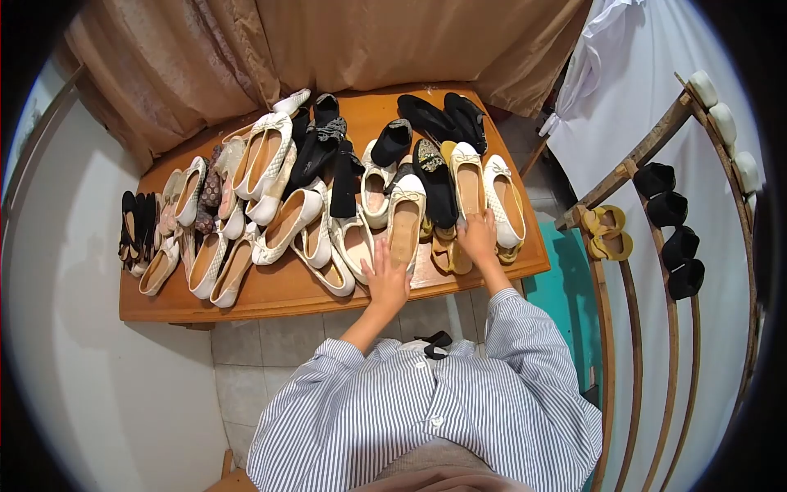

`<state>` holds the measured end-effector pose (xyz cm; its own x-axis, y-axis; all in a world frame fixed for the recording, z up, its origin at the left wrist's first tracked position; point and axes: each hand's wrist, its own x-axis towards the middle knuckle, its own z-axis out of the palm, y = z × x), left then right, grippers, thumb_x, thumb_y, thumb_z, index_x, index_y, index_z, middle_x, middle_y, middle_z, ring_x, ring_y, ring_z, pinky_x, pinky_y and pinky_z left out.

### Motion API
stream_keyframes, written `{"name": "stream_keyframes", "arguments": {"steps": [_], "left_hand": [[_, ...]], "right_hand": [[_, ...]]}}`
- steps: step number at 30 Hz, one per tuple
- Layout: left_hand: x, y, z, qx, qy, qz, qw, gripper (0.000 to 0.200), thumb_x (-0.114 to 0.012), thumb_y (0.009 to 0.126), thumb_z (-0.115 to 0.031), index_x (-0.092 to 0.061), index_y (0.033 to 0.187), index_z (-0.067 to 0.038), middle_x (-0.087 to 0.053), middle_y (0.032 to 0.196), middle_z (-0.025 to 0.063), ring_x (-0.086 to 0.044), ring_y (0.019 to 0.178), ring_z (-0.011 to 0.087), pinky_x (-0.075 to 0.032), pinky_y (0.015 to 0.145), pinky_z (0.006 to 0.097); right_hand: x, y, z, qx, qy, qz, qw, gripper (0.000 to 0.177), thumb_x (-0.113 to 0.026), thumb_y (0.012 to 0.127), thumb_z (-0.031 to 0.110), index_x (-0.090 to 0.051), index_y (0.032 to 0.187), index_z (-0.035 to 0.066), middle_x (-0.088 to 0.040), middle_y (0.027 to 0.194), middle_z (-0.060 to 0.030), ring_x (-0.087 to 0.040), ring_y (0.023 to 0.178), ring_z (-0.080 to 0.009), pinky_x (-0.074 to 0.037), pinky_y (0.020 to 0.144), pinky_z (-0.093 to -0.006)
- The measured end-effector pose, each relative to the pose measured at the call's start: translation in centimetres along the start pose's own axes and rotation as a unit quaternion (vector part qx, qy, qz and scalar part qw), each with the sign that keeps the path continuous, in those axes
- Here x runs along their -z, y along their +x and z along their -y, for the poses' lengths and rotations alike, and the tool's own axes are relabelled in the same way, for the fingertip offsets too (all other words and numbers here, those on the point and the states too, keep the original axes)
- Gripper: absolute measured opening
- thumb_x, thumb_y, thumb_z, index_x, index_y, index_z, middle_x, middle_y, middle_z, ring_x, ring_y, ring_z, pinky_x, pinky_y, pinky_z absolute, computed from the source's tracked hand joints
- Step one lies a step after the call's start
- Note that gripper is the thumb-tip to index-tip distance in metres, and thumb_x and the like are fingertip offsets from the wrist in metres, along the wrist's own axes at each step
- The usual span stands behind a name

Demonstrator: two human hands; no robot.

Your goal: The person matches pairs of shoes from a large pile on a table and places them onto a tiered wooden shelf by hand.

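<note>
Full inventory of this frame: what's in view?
table: one, brown wood, centre
table shoes: many, white, cream, black, pink, covering the top
curtain: one, tan, behind the table
rack: one, brown wood, right
black rack shoes: four, mid rack
yellow rack shoes: two, left of the black
cloth: one, white, top right
floor: pale tiles, under the table
shirt: one, blue-white striped, bottom
left hand: flat, fingers at cream shoe
right hand: on yellow shoes, front right
</note>
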<state>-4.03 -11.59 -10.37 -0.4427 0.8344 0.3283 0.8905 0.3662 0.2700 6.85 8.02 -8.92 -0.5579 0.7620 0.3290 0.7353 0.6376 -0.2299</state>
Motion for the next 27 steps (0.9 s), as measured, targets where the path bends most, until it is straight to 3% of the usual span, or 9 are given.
{"name": "stream_keyframes", "arguments": {"steps": [4, 6, 7, 10, 13, 15, 20, 25, 27], "left_hand": [[-1.8, 0.4, 0.5, -0.084, -0.019, -0.052, 0.995, 0.022, -0.063, 0.070, -0.020, -0.061, 0.086, -0.005, -0.048, 0.116, 0.0154, -0.042, 0.108, 0.0324, -0.025, 0.091, 0.0553], [-1.9, 0.8, 0.8, -0.087, -0.122, -0.050, 0.987, 0.017, -0.062, 0.069, -0.015, -0.060, 0.083, -0.006, -0.056, 0.096, 0.0087, -0.050, 0.095, 0.0260, -0.033, 0.083, 0.0433], [-1.7, 1.3, 0.8, -0.117, -0.132, -0.117, 0.977, 0.016, -0.061, 0.068, -0.011, -0.058, 0.083, -0.006, -0.055, 0.083, 0.0051, -0.051, 0.083, 0.0230, -0.035, 0.072, 0.0365], [0.0, 3.0, 0.6, -0.134, -0.095, -0.085, 0.983, 0.019, -0.061, 0.068, -0.011, -0.058, 0.086, -0.006, -0.053, 0.081, 0.0067, -0.050, 0.079, 0.0239, -0.036, 0.069, 0.0366], [1.8, 6.9, -0.8, -0.146, -0.075, -0.137, 0.977, 0.019, -0.059, 0.069, -0.010, -0.057, 0.088, -0.006, -0.051, 0.077, 0.0066, -0.050, 0.076, 0.0238, -0.037, 0.066, 0.0353], [1.6, 9.3, -1.4, -0.145, -0.062, -0.154, 0.975, 0.019, -0.059, 0.069, -0.009, -0.058, 0.088, -0.006, -0.051, 0.077, 0.0066, -0.050, 0.075, 0.0237, -0.039, 0.065, 0.0353], [-2.8, 10.8, -1.5, -0.144, -0.042, -0.093, 0.984, 0.013, -0.056, 0.067, -0.007, -0.055, 0.080, -0.007, -0.052, 0.076, 0.0045, -0.053, 0.078, 0.0212, -0.050, 0.055, 0.0305], [-3.1, 10.4, -1.3, -0.167, -0.024, -0.110, 0.979, 0.011, -0.056, 0.066, -0.008, -0.054, 0.078, -0.007, -0.051, 0.076, 0.0039, -0.052, 0.076, 0.0208, -0.047, 0.056, 0.0297], [-2.9, 10.1, -1.2, -0.153, -0.027, -0.113, 0.981, 0.014, -0.056, 0.067, -0.008, -0.055, 0.081, -0.006, -0.051, 0.076, 0.0040, -0.052, 0.076, 0.0204, -0.046, 0.056, 0.0289]], "right_hand": [[-0.1, -0.9, -0.7, -0.047, 0.117, 0.047, 0.991, 0.017, -0.061, 0.073, 0.013, -0.059, 0.087, 0.003, -0.058, 0.091, -0.0129, -0.049, 0.098, -0.0316, -0.041, 0.080, -0.0412], [-0.2, -1.9, -0.5, -0.018, 0.111, -0.047, 0.993, 0.012, -0.060, 0.074, 0.010, -0.057, 0.084, 0.003, -0.057, 0.086, -0.0126, -0.053, 0.086, -0.0305, -0.042, 0.074, -0.0383], [0.1, -2.4, -0.1, -0.021, 0.110, -0.049, 0.992, 0.012, -0.060, 0.074, 0.010, -0.057, 0.084, 0.003, -0.057, 0.086, -0.0126, -0.053, 0.086, -0.0305, -0.042, 0.074, -0.0383], [1.7, -3.3, 1.8, 0.007, 0.091, -0.115, 0.989, 0.013, -0.060, 0.075, 0.010, -0.055, 0.085, 0.003, -0.056, 0.083, -0.0121, -0.052, 0.080, -0.0295, -0.042, 0.070, -0.0381], [2.9, -3.0, 3.4, 0.083, 0.141, -0.180, 0.970, 0.015, -0.061, 0.073, 0.011, -0.056, 0.085, 0.004, -0.056, 0.080, -0.0097, -0.052, 0.076, -0.0269, -0.042, 0.066, -0.0370], [2.7, -2.7, 4.2, 0.089, 0.142, -0.176, 0.970, 0.015, -0.061, 0.072, 0.010, -0.056, 0.085, 0.005, -0.056, 0.079, -0.0089, -0.052, 0.076, -0.0262, -0.042, 0.065, -0.0366], [-0.1, -2.4, 5.1, 0.095, 0.135, -0.179, 0.970, 0.014, -0.061, 0.071, 0.010, -0.058, 0.084, 0.005, -0.054, 0.074, -0.0065, -0.052, 0.073, -0.0245, -0.043, 0.062, -0.0358], [0.3, -2.5, 5.0, 0.098, 0.127, -0.169, 0.972, 0.015, -0.061, 0.071, 0.010, -0.058, 0.085, 0.006, -0.054, 0.075, -0.0063, -0.052, 0.073, -0.0240, -0.042, 0.062, -0.0353], [0.3, -2.4, 4.9, 0.087, 0.147, -0.156, 0.973, 0.013, -0.061, 0.073, 0.010, -0.057, 0.083, 0.003, -0.056, 0.076, -0.0103, -0.052, 0.074, -0.0281, -0.043, 0.063, -0.0377]]}}
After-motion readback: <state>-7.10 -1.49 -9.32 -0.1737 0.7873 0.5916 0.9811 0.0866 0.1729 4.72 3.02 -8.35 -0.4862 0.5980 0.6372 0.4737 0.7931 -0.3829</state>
